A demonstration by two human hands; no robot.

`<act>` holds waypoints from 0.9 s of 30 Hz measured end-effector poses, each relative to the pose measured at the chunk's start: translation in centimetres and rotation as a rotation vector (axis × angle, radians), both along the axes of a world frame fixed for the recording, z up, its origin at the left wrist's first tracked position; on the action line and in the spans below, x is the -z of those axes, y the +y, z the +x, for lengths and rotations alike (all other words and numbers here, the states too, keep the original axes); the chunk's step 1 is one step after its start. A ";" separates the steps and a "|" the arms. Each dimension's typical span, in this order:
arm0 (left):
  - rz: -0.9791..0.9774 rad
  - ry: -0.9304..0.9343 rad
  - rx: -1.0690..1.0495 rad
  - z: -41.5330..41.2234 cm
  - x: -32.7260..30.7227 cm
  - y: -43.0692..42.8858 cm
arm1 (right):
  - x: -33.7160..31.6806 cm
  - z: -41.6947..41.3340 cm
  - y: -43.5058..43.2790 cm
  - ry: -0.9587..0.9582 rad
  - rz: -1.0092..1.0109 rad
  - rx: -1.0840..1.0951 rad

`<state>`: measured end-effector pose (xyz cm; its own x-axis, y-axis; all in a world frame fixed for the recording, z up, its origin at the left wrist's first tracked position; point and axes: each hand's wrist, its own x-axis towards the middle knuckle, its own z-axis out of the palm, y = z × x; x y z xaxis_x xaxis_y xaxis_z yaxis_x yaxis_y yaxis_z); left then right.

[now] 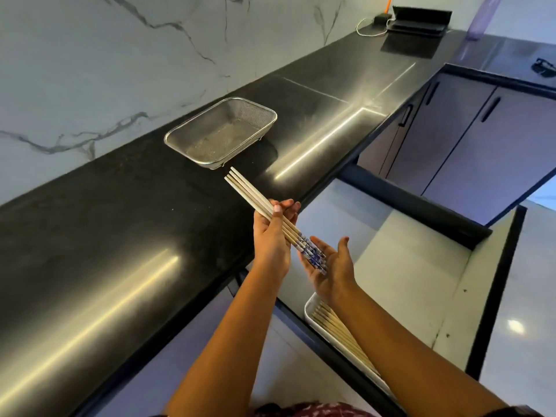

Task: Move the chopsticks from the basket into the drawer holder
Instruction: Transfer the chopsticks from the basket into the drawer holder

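Black polished countertop under a marble-veined wall: a bundle of pale wooden chopsticks with blue-patterned ends lies diagonally in the air, plain tips toward the empty steel mesh basket, decorated ends toward the camera. The left hand clasps the shafts; the right hand, fingers spread, cups the patterned ends. Below, a white tray in the open drawer holds more chopsticks, partly hidden by the right forearm.

A black countertop ran beneath a marble-veined wall. At its far end sat a black laptop, a white cable and a purple bottle. Grey cabinet doors stood beyond.
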<state>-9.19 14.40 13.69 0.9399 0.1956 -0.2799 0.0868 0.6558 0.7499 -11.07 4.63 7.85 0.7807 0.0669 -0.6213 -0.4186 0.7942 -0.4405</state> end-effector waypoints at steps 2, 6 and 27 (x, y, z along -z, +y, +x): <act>0.012 -0.005 0.005 -1.0 0.1 -0.3 | -0.3 -1.0 0.0 -0.009 -0.006 -0.017; 0.006 -0.018 -0.002 -3.0 0.1 -0.3 | -0.8 -2.9 -0.3 -0.046 -0.093 -0.080; -0.035 0.020 0.247 -16.0 0.7 -4.6 | -5.8 -13.4 -7.7 -0.529 -1.162 -1.086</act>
